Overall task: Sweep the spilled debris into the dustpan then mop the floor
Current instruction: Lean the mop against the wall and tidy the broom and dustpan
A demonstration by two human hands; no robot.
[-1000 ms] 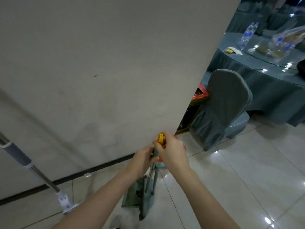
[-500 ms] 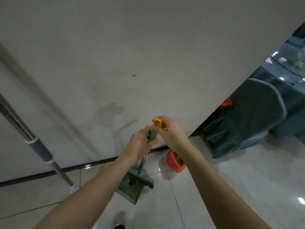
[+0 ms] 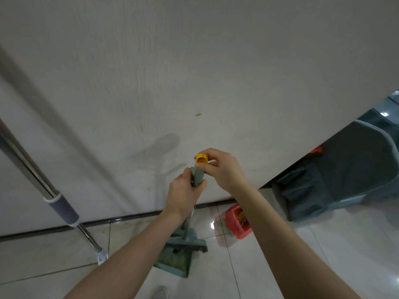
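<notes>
Fingers (image 3: 201, 167) of right hand (image 3: 220, 169) pinched round yellow cap (image 3: 202, 158) atop a teal handle (image 3: 198, 176); left hand (image 3: 182, 196) wrapped round that handle just below. Stood upright near the wall (image 3: 194, 61), handle running down to dustpan (image 3: 174, 260) on the tiled floor (image 3: 302, 255), dark brush (image 3: 187, 247) seemingly clipped across it. Red bin (image 3: 238, 221) just beside, holding scraps. Mop pole (image 3: 62, 209) leaned on the wall, well left. Covered chair (image 3: 345, 169) at right.

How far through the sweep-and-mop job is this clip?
Sweeping looks done: debris lies in the dustpan, standing by the wall. In hand: the left hand and right hand grip the broom and dustpan handles. Left: mopping; the mop leans on the wall, untouched.
</notes>
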